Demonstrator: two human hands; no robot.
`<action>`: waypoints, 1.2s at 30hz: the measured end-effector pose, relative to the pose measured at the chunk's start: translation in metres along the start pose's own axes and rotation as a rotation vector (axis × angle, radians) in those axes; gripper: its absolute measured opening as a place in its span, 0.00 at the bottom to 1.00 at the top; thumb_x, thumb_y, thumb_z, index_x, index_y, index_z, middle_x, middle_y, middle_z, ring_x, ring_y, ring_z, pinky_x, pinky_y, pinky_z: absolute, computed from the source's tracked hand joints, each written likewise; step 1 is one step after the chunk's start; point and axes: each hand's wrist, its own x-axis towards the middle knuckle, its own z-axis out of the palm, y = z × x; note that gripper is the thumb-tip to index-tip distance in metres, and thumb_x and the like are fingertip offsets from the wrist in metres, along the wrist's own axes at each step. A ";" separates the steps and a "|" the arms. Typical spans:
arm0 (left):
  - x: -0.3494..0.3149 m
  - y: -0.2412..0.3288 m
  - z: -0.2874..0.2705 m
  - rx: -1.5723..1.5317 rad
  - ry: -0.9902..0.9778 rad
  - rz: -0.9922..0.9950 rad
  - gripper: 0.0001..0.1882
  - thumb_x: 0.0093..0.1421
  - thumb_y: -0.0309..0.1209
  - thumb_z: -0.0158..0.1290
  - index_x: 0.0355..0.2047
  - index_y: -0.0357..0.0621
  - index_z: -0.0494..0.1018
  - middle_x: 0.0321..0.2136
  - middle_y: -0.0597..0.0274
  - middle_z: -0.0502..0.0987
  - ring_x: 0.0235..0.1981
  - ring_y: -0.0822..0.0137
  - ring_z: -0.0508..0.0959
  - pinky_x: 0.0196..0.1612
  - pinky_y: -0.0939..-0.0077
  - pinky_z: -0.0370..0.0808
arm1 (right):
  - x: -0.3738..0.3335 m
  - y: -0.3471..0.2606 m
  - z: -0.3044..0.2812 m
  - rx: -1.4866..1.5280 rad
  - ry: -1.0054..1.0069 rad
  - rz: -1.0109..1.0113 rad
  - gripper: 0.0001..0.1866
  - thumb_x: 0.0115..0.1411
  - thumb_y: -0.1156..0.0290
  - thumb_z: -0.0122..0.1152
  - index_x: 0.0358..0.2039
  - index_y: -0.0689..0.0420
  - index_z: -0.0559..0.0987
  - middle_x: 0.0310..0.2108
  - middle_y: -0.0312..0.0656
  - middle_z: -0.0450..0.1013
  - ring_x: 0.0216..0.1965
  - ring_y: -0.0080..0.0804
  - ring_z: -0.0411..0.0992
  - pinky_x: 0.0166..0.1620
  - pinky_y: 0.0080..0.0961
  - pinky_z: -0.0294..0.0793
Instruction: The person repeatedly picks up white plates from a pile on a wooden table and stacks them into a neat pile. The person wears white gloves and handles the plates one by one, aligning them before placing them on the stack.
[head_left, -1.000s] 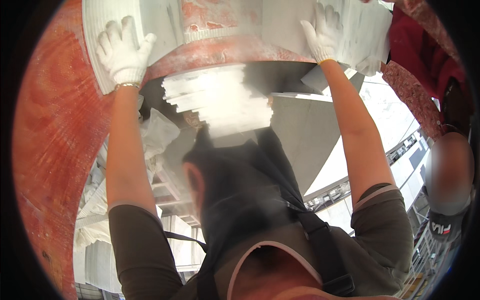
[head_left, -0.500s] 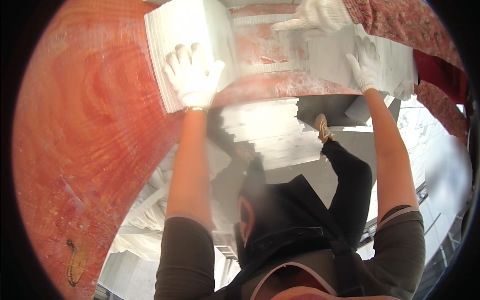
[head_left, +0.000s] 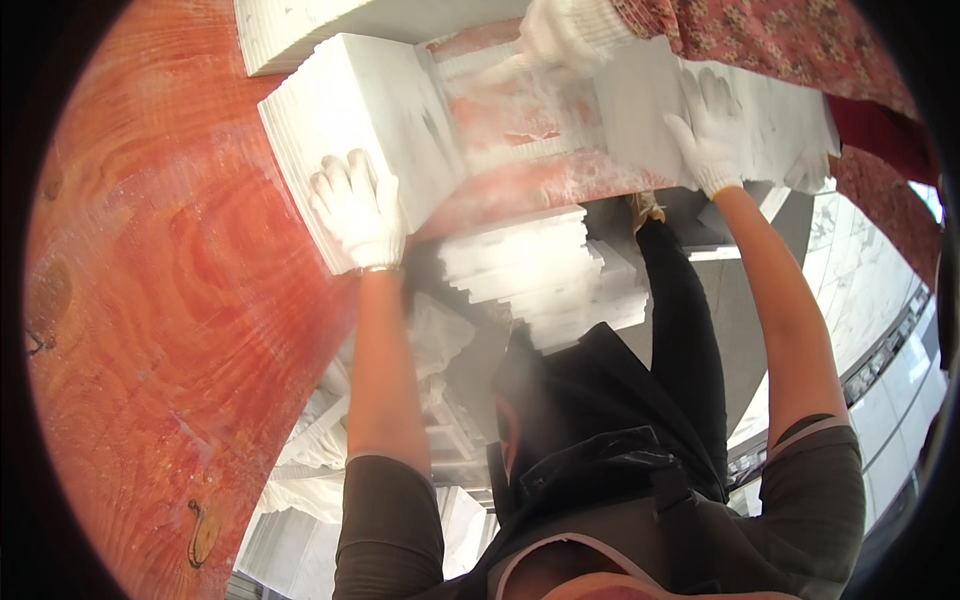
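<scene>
Since the earlier frame, the white slab (head_left: 365,130) has been slid lower left across the red worktop (head_left: 150,330). Left hand (head_left: 358,208) is pressed flat on it, fingers spread; right hand (head_left: 708,135) likewise on another slab (head_left: 770,115). Nothing is gripped, so slippage off the dusty edge is possible.

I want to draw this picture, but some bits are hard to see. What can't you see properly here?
Head view only:
- The left hand lies flat on a white stack; its palm and the part beneath are hidden.
- The right hand covers part of another white stack.
- A co-worker's gloved hand is cut off by the top edge.
- The white pile under the table is blurred.
</scene>
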 end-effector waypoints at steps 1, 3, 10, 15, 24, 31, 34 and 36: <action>0.001 0.001 -0.001 -0.015 0.005 0.004 0.30 0.65 0.50 0.51 0.62 0.47 0.70 0.63 0.40 0.65 0.63 0.34 0.63 0.67 0.40 0.55 | 0.001 -0.003 -0.001 -0.025 0.012 0.010 0.37 0.61 0.51 0.62 0.69 0.47 0.66 0.68 0.51 0.61 0.66 0.59 0.60 0.66 0.51 0.60; -0.001 0.002 -0.002 -0.048 0.005 -0.016 0.30 0.66 0.49 0.49 0.63 0.47 0.69 0.64 0.39 0.65 0.64 0.33 0.62 0.68 0.40 0.54 | 0.000 -0.017 -0.006 -0.050 0.009 0.047 0.38 0.59 0.53 0.63 0.69 0.50 0.65 0.69 0.52 0.60 0.66 0.59 0.59 0.66 0.51 0.59; -0.004 0.001 0.004 -0.142 0.007 -0.076 0.30 0.68 0.49 0.47 0.64 0.46 0.69 0.65 0.39 0.65 0.65 0.32 0.61 0.70 0.40 0.52 | 0.046 -0.179 0.008 0.961 -0.187 -0.275 0.24 0.61 0.60 0.65 0.56 0.56 0.80 0.65 0.48 0.70 0.64 0.46 0.69 0.66 0.39 0.67; -0.005 -0.001 0.007 -0.161 0.050 -0.097 0.29 0.68 0.49 0.48 0.62 0.44 0.72 0.64 0.39 0.67 0.64 0.32 0.63 0.69 0.40 0.54 | 0.193 -0.300 0.090 1.198 -0.123 -0.136 0.42 0.62 0.49 0.63 0.71 0.58 0.64 0.69 0.62 0.61 0.70 0.57 0.59 0.72 0.44 0.54; -0.002 0.001 -0.002 -0.164 -0.024 -0.124 0.29 0.68 0.47 0.49 0.63 0.42 0.70 0.66 0.36 0.65 0.67 0.32 0.61 0.71 0.43 0.53 | 0.240 -0.322 0.102 1.311 -0.221 -0.115 0.35 0.55 0.46 0.71 0.56 0.59 0.78 0.54 0.53 0.77 0.57 0.47 0.74 0.61 0.38 0.71; 0.000 0.004 -0.002 -0.195 0.057 -0.143 0.26 0.61 0.44 0.54 0.58 0.48 0.74 0.62 0.43 0.69 0.63 0.37 0.64 0.67 0.44 0.56 | 0.259 -0.317 0.094 1.302 -0.280 -0.171 0.22 0.52 0.55 0.75 0.41 0.56 0.84 0.40 0.46 0.82 0.45 0.38 0.78 0.53 0.33 0.75; 0.000 0.000 -0.002 -0.217 0.049 -0.124 0.26 0.61 0.44 0.54 0.58 0.47 0.73 0.61 0.43 0.69 0.62 0.38 0.65 0.66 0.45 0.58 | 0.261 -0.317 0.096 1.381 -0.347 -0.136 0.20 0.52 0.57 0.75 0.40 0.56 0.84 0.39 0.45 0.82 0.46 0.34 0.78 0.53 0.32 0.75; 0.000 -0.002 -0.003 -0.194 0.052 -0.123 0.28 0.65 0.49 0.50 0.59 0.46 0.73 0.61 0.41 0.69 0.62 0.35 0.65 0.66 0.45 0.58 | 0.262 -0.316 0.097 1.385 -0.333 -0.134 0.17 0.52 0.59 0.75 0.38 0.55 0.83 0.37 0.42 0.81 0.44 0.32 0.77 0.51 0.31 0.74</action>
